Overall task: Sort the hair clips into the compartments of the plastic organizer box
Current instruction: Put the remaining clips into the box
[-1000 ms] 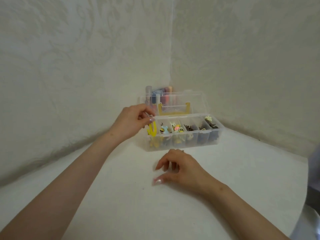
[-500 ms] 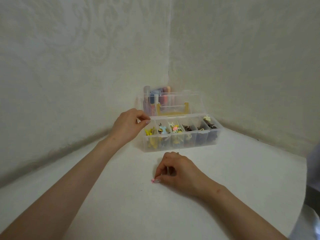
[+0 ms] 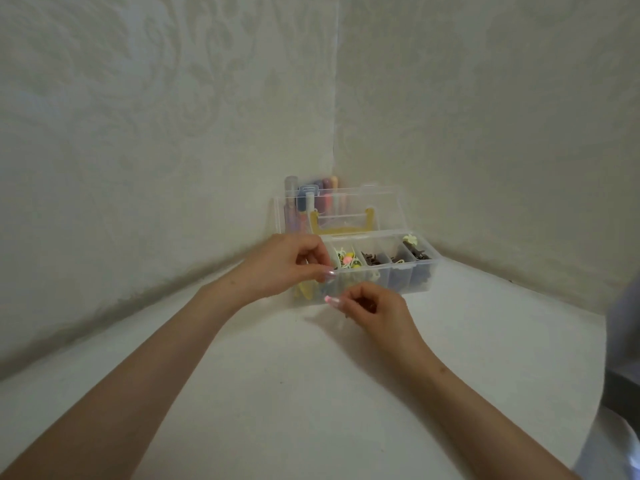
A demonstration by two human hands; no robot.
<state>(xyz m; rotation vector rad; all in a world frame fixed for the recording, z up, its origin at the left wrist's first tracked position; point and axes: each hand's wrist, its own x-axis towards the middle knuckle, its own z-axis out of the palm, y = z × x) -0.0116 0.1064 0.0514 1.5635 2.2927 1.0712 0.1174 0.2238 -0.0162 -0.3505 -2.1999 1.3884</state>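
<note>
The right hand, fingers curled on something dark I cannot identify, sits just before the organizer box, nearer its dark hair clips than the left hand, which is curled over the box's left end, grip unclear.

Readable text: none in this view.
Organizer box: clear plastic, with no lettering, number or brand mark that can be made out on its walls or raised lid.
Tubes, standing in the corner behind the box lid: any print on them is too small and blurred to read.
</note>
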